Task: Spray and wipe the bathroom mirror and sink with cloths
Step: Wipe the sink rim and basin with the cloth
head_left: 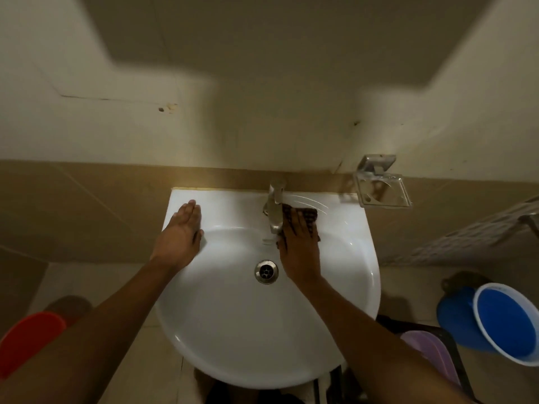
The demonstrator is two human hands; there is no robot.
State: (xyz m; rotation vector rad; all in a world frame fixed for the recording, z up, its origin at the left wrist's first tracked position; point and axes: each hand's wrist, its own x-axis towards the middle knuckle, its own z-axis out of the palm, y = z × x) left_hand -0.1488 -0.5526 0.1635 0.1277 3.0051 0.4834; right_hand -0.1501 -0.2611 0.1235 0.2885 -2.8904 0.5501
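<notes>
Half the cloth (310,214) hidden under right hand (297,247); left hand (181,232) flat on sink (233,330)

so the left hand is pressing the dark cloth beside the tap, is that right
Not quite. The head view shows the right hand pressing the dark cloth beside the tap. The left hand rests flat on the sink rim, holding nothing.

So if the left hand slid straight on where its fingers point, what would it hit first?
Probably the brown wall tiles behind the sink; the rim ahead of the left hand looks free.
</notes>
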